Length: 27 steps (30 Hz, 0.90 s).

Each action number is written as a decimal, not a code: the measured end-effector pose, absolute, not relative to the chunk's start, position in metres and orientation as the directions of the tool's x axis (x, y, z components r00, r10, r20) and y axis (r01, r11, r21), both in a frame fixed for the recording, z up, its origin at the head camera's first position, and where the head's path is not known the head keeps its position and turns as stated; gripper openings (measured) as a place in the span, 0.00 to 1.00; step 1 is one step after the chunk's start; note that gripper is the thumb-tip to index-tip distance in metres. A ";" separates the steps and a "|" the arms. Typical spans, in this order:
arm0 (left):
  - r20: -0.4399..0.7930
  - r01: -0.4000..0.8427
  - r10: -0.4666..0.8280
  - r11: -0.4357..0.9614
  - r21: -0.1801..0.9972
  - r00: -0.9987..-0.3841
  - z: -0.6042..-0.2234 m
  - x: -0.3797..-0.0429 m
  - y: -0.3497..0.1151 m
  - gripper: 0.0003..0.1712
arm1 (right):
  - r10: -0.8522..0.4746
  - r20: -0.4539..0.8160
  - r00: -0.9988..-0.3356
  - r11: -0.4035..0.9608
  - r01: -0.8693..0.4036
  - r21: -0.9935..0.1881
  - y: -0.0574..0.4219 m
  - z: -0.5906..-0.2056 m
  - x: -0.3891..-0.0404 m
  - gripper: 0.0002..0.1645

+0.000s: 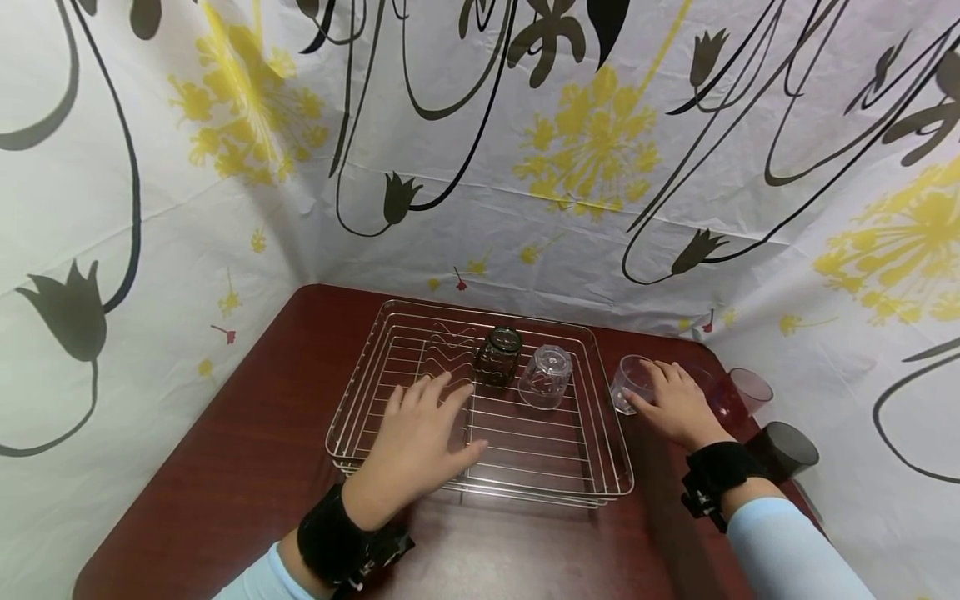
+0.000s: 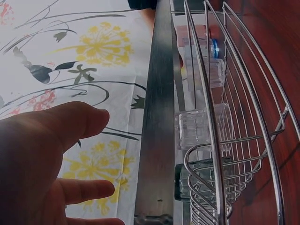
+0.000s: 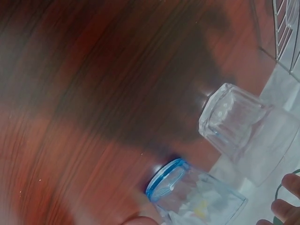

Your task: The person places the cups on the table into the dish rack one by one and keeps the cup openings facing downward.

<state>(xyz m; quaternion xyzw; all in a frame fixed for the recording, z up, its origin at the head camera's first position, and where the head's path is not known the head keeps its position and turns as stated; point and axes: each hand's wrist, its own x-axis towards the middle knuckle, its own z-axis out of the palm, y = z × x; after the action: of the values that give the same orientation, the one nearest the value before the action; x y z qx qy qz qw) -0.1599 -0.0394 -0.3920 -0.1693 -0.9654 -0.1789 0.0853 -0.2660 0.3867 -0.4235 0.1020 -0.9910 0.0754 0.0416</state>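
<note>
Left hand, fingers spread, hovers over wire rack; right hand, thumb and fingers parted, sits at clear glass, contact unclear.

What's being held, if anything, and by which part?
Nothing appears held. The left hand is over the rack; the right hand is beside a clear glass, without visible grip.
</note>
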 end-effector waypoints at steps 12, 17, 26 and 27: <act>0.210 0.356 0.301 0.878 0.319 -0.930 -0.391 -0.158 -0.037 0.46 | -0.188 0.098 -0.977 0.970 -0.201 -0.139 0.400 -0.426 -0.267 0.50; 0.199 0.357 0.307 0.878 0.318 -0.931 -0.392 -0.158 -0.037 0.46 | -0.177 0.092 -0.980 0.971 -0.189 -0.144 0.409 -0.425 -0.268 0.50; 0.208 0.361 0.307 0.879 0.313 -0.929 -0.393 -0.157 -0.037 0.46 | -0.154 0.074 -0.985 0.978 -0.162 -0.130 0.423 -0.429 -0.268 0.50; 0.208 0.362 0.308 0.877 0.316 -0.928 -0.394 -0.157 -0.037 0.46 | -0.152 0.076 -0.985 0.978 -0.161 -0.131 0.424 -0.429 -0.268 0.49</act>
<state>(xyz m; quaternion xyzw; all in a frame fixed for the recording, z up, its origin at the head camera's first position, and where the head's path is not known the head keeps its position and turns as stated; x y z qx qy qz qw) -0.1575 -0.0373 -0.3936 -0.1733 -0.9658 -0.1774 0.0757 -0.2683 0.4235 -0.4287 0.0787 -0.9940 0.0685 0.0329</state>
